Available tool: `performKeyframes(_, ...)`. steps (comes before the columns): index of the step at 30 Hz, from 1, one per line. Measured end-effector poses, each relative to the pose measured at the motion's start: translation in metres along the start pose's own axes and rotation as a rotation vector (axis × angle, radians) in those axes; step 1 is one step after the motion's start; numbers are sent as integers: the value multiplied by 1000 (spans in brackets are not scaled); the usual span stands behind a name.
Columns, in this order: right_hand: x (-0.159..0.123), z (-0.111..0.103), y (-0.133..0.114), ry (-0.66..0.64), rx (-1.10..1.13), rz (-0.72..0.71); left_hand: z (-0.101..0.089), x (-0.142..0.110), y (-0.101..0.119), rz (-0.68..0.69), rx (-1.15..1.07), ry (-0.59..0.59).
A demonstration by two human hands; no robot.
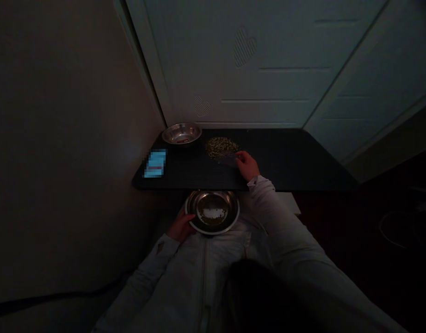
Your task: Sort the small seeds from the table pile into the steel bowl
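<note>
One steel bowl (pixel 213 212) below table edge (pixel 296 188), in left hand (pixel 181 225)

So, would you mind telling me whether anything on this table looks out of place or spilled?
Yes: a heap of small grains lies loose on the black tabletop, not in a container, beside the steel bowl. It looks spilled, though the right hand rests right beside it.
</note>
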State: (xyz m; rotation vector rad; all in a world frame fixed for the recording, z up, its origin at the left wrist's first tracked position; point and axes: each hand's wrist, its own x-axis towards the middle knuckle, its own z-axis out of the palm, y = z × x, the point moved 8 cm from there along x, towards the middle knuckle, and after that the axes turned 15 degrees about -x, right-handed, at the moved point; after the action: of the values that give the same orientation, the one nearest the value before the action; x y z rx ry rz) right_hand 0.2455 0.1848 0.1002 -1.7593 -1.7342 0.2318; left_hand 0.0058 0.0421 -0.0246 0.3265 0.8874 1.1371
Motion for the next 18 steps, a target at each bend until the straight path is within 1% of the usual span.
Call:
performKeyframes(10,-1,3,-9,-13,-45,-2,-4,3,-2,-3,28,-2)
performKeyframes(15,-1,8,-20,-7,-56,-19,-3,1,-2,-5,33,15)
performKeyframes(18,0,11,-30,14,-75,-68,0,-1,-1,-1,23,11)
